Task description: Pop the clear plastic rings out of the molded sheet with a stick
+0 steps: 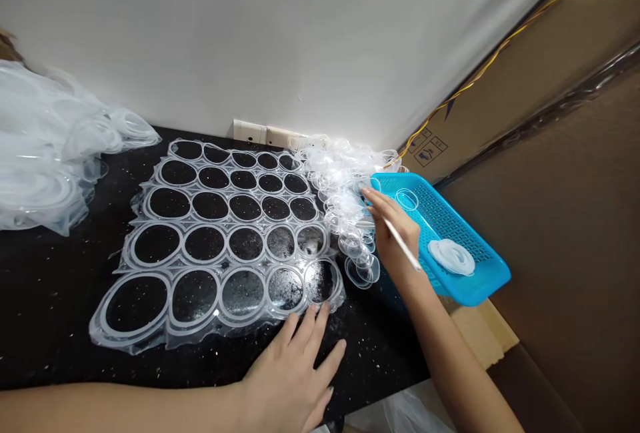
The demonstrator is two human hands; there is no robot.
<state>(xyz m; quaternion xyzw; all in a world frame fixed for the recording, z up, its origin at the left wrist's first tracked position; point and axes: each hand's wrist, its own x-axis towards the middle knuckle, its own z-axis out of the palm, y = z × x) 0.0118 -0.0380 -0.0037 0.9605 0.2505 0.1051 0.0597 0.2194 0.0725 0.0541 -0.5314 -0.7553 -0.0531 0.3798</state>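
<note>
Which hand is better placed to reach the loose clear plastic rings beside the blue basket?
Likely the right hand: holding a thin white stick, it sits beside those clear rings. The left hand lies farther, at the clear plastic sheet's lower edge.

- Sort of place: a cramped workshop or packing room, set up for piecework on plastic parts
- Along the back: a plain white wall [250, 39] with a row of wall sockets [265, 134] just above the desk
- Across the right: big cardboard cartons [565, 233], one with printed shipping marks [430, 149], and a loose yellow cable [480, 66] at upper right
- Middle: a black speckled desk [50, 326] used as a work surface, carrying a sheet of clear plastic rings [150, 313]
- Upper left: a heap of clear plastic offcuts [40, 146]
- Right of centre: a blue plastic basket [480, 296] for loose pieces
</note>
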